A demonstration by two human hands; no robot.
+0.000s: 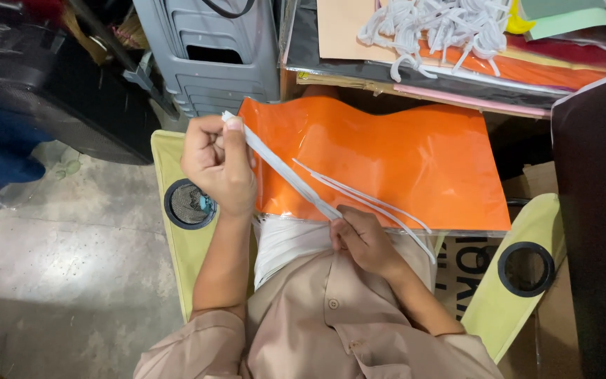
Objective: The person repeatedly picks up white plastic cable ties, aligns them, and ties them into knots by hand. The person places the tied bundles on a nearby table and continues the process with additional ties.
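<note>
The person is sitting in a folding chair and is stretching a white flat strap (pixel 285 172) taut between both hands, so the step in hand looks like pulling one strap straight above the orange glossy sheet (pixel 387 161) that is lying across the lap. The left hand (pixel 220 165) is raised and clenched, its fingers (pixel 208 140) curled tight with the thumb pressing the strap's upper end against the forefinger. The right hand (pixel 365 238) is lower and nearer the body, its fingers (pixel 348 224) closing in a pinch on the strap's lower end just at the near edge of the sheet. Beyond the right fingers, thin white cords (pixel 380 203) are trailing loose over the orange surface and off its near edge; whether they belong to the same strap cannot be told. Past the far side of the sheet, well apart from both hands, a heap of similar white straps (pixel 443 28) is lying on stacked coloured sheets on the worktop (pixel 457 95). As a judgement, the next move calls for keeping the tension even and the strap untwisted while it is being lined up with the sheet.
</note>
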